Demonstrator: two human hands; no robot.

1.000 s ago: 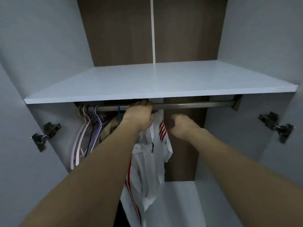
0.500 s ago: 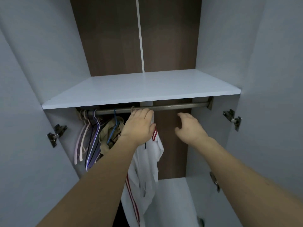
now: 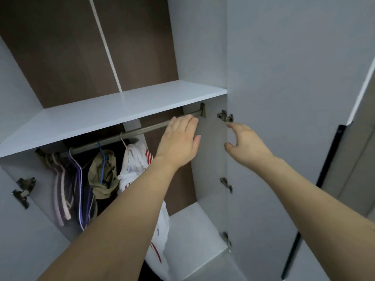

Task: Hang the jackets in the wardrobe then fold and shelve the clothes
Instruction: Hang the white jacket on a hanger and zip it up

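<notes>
While my left hand (image 3: pixel 178 142) and right hand (image 3: pixel 246 144) hover with fingers spread, gripping nothing, the white jacket (image 3: pixel 135 165) hangs at eight o'clock.

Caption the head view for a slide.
Both hands, left and right, open and empty beside white jacket hung on wardrobe rail.

No readable text, label or number anywhere.

Left of the left hand (image 3: pixel 178 142) hang a white jacket (image 3: pixel 135 167) with red stripes, an olive garment (image 3: pixel 104 175) on a blue hanger (image 3: pixel 102 159), and purple-and-white hangers (image 3: pixel 75 179). Above, a white shelf (image 3: pixel 101 114); behind, brown panelling (image 3: pixel 60 47).
</notes>
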